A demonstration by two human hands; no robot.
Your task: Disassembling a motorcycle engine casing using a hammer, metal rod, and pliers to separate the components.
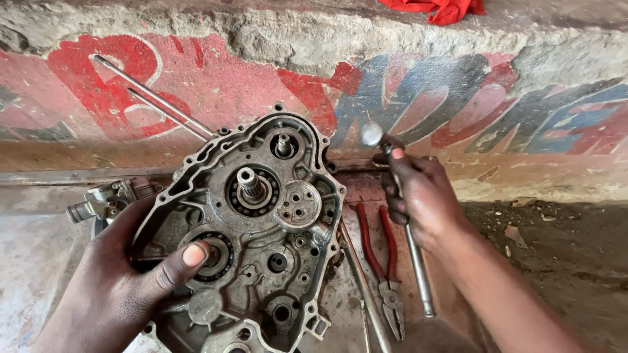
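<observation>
Left hand [124,287] grips left edge of engine crankcase half [261,229], thumb laid across inner face near lower bearing; casing propped upright on ground, centre of view. Small carburettor-like part [104,201] just behind left hand. Two long studs [157,101] rise from casing toward painted wall [458,98]. Red-handled pliers [386,261] lie on ground between casing and right hand. Right hand [418,199] fist closed around steel rod [409,229], rounded top end blurred, held clear of casing. Red cloth [445,10] on ledge, top right.
</observation>
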